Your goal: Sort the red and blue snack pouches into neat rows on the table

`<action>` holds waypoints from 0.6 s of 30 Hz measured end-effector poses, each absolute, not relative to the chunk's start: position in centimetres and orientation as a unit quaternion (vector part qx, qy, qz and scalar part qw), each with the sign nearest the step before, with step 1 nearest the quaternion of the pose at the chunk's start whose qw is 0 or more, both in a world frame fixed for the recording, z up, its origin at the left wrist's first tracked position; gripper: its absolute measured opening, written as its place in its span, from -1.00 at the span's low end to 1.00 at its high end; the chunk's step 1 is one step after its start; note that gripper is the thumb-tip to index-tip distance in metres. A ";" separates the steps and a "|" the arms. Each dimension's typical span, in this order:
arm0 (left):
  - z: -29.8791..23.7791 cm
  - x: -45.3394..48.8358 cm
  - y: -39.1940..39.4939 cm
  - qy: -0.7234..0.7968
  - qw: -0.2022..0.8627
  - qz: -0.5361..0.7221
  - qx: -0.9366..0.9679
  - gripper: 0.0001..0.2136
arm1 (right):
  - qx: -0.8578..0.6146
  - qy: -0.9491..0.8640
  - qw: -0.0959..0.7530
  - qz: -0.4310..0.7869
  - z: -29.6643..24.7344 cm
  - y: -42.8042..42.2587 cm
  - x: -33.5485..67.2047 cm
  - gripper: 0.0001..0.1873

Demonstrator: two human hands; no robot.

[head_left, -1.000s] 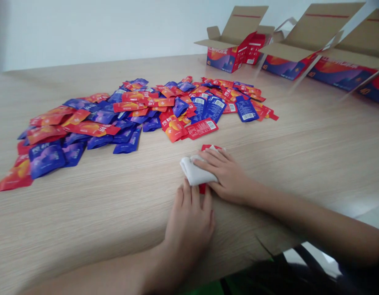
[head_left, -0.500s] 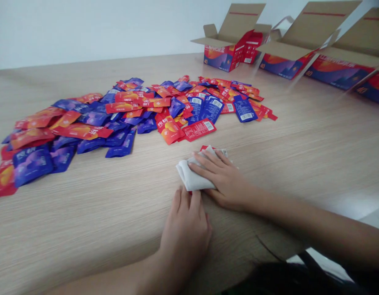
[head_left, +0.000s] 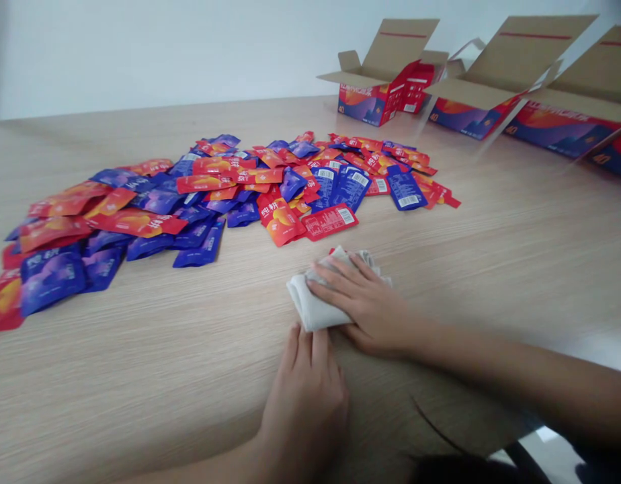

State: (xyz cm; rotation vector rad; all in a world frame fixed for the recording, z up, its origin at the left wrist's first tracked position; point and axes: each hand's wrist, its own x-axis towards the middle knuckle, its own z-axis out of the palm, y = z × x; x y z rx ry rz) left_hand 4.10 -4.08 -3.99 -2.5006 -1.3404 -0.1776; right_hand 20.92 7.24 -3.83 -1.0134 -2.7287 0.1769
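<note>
A folded pale grey cloth lies on the table in front of me, over a red pouch that shows only as a thin sliver at the cloth's far edge. My right hand is spread over the cloth, holding it down against the pouch. At the cloth's near edge, my left hand has its fingers pressed together on the pouch's near end; the fingertips are partly hidden. Just beyond lie another red pouch with a barcode and an orange-red pouch.
A wide heap of red and blue pouches spreads across the wooden table from left to centre. Several open cardboard boxes, among them a small one and a larger one, stand at the back right. A white wall rises behind.
The view has tilted up slightly, so everything sits a little lower. The red bit by my left fingertips no longer shows. Both hands keep nearly the same place at the cloth.
</note>
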 end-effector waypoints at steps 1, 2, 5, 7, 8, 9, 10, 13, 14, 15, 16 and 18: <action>-4.0 4.1 -4.1 -0.466 0.150 -0.061 -0.870 -0.63 | -0.363 -0.923 0.114 0.061 -3.8 7.4 21.0 -0.38; -4.0 4.1 -4.0 -0.464 0.153 -0.062 -0.870 -0.62 | -0.393 -0.910 0.120 0.058 -3.8 7.5 21.0 -0.39; -3.9 4.1 -3.9 -0.462 0.148 -0.069 -0.872 -0.63 | -0.382 -0.914 0.120 0.061 -3.7 7.4 21.2 -0.35; -3.8 4.1 -3.8 -0.463 0.139 -0.073 -0.872 -0.64 | -0.331 -0.934 0.109 0.077 -3.6 7.3 21.2 -0.33; -3.7 4.1 -3.7 -0.465 0.138 -0.074 -0.871 -0.63 | -0.340 -0.931 0.110 0.080 -3.7 7.2 21.2 -0.33; -3.7 4.1 -3.7 -0.466 0.141 -0.074 -0.870 -0.62 | -0.367 -0.920 0.116 0.077 -3.7 7.2 21.2 -0.34; -3.6 4.1 -3.7 -0.466 0.145 -0.076 -0.869 -0.61 | -0.395 -0.907 0.124 0.071 -3.7 7.2 21.2 -0.34; -3.6 4.0 -3.8 -0.467 0.142 -0.079 -0.869 -0.64 | -0.356 -0.924 0.121 0.073 -3.8 7.1 20.9 -0.34; -3.5 4.0 -3.9 -0.468 0.139 -0.078 -0.869 -0.64 | -0.331 -0.933 0.115 0.079 -3.8 7.1 20.9 -0.34; -3.5 4.1 -4.0 -0.469 0.138 -0.077 -0.869 -0.64 | -0.327 -0.935 0.111 0.082 -3.8 7.2 20.9 -0.35; -3.5 4.1 -4.0 -0.471 0.142 -0.075 -0.867 -0.63 | -0.348 -0.928 0.111 0.081 -3.8 7.3 20.9 -0.35; -3.5 4.1 -4.1 -0.476 0.152 -0.070 -0.863 -0.60 | -0.402 -0.905 0.121 0.071 -3.7 7.5 21.0 -0.36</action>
